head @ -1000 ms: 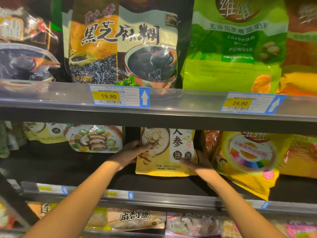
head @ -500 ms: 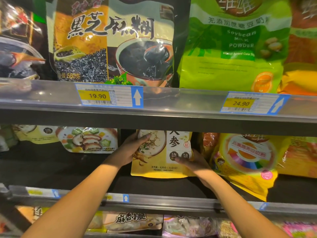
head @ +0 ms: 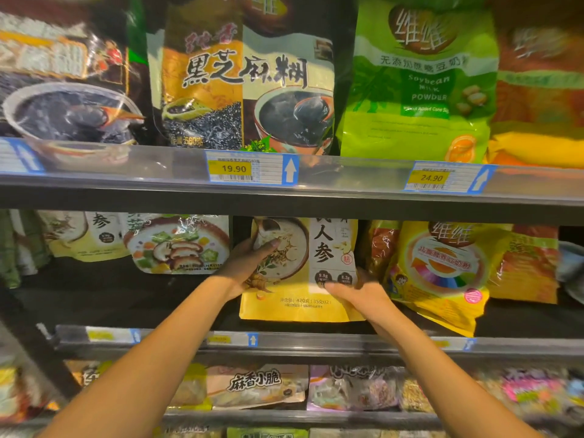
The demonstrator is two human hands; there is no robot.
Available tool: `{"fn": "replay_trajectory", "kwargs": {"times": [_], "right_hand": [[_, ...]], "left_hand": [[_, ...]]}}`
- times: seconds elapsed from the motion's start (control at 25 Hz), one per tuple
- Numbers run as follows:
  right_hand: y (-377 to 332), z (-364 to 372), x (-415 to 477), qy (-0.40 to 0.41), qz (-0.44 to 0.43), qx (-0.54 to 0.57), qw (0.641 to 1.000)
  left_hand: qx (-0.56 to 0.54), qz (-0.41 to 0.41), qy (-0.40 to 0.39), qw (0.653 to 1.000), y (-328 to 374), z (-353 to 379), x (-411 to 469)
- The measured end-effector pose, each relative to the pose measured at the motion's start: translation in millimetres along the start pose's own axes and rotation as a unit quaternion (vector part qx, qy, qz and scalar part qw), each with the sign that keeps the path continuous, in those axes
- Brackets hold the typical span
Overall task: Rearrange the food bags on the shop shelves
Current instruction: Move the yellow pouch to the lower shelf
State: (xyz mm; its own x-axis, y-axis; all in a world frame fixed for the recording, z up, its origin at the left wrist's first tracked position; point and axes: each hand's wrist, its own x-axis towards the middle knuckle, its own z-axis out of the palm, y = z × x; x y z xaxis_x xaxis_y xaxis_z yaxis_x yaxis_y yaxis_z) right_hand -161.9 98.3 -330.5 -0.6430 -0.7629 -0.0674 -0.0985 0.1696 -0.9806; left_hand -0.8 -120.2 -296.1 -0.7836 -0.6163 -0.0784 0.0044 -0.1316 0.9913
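Both hands were on the same pouch here. The left hand (head: 249, 263) gripped the yellow ginseng bag (head: 300, 298) by its left edge, with the thumb across the printed bowl and the other fingers hidden behind. The right hand (head: 357, 295) pinched the lower right edge, thumb on the front under the two dark circles, fingers tucked behind too.

The bag stood upright right between them, long axis vertical, with the left hand higher up than the right and neither really nearer. Its bottom was just behind the front edge of the middle shelf (head: 316, 341), roughly mid-way along. I couldn't tell if it was resting there or lifted a bit. It looked like a flat, soft, glossy stand-up pouch.

My guess is it just needed straightening or a sideways slide. The mushroom porridge bag (head: 180, 245) sat apart on its left, and the children's soy milk bag (head: 442, 270) leaned just beside its right edge.
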Motion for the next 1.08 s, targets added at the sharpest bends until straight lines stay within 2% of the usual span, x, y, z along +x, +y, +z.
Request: {"fn": "replay_trajectory", "kwargs": {"times": [0.16, 0.32, 0.4, 0.48, 0.64, 0.84, 1.08], "right_hand": [[-5, 16, -31, 0.000, -0.019, -0.002, 1.000], [-18, 34, -72, 0.002, -0.032, -0.007, 0.999], [-27, 42, -92, 0.009, -0.030, -0.016, 0.999], [-30, 55, -119, 0.018, -0.026, -0.013, 0.999], [-15, 81, -175, 0.042, -0.006, 0.006, 0.999], [8, 101, -239, 0.071, 0.028, -0.013, 0.997], [43, 113, -305, 0.090, 0.050, 0.009, 0.995]], "left_hand": [[0.019, 0.017, 0.011, 1.000, 5, -9, -28], [-0.043, -0.025, 0.013, 0.999, 12, -18, -71], [-0.014, -0.052, 0.015, 0.998, 20, -23, -89], [0.008, -0.041, -0.004, 0.999, 21, -28, -111], [-0.009, -0.012, -0.056, 0.998, -6, -42, -153], [-0.020, -0.007, -0.071, 0.997, -45, -45, -211], [-0.015, 0.001, -0.028, 0.999, -87, -39, -289]]}}
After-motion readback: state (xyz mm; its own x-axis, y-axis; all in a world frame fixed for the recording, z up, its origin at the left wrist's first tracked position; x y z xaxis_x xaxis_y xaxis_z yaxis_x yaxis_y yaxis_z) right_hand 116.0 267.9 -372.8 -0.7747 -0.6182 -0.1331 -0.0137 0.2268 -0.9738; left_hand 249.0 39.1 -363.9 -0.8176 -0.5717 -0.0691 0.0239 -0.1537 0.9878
